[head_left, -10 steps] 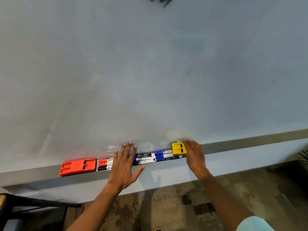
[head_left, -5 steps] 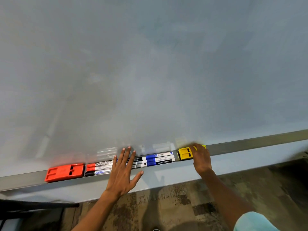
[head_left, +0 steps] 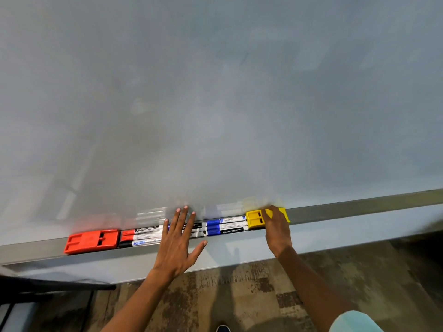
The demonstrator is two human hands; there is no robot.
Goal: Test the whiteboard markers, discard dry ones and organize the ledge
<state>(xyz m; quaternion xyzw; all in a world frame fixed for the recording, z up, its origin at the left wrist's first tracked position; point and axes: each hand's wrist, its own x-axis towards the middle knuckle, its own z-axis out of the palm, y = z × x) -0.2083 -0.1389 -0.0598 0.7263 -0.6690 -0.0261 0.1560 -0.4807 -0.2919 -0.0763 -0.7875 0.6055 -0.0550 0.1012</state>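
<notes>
Several whiteboard markers lie side by side along the grey ledge (head_left: 359, 212) under the whiteboard (head_left: 215, 104). Red- and black-capped markers (head_left: 143, 236) sit at the left and blue-capped markers (head_left: 225, 226) at the right. An orange eraser (head_left: 92, 240) closes the row's left end, a yellow eraser (head_left: 255, 219) its right end. My left hand (head_left: 178, 238) lies flat with straight spread fingers over the middle of the markers. My right hand (head_left: 276, 227) grips the yellow eraser from the right, fingers curled over its top.
Below the ledge is a strip of pale wall and a worn brown patterned floor (head_left: 263, 295). A dark piece of furniture (head_left: 28, 291) juts in at the lower left. A shoe tip (head_left: 223, 329) shows at the bottom edge.
The view has tilted, so the scribble at the board's top is out of frame. Both hands keep their places on the markers and the yellow eraser.
</notes>
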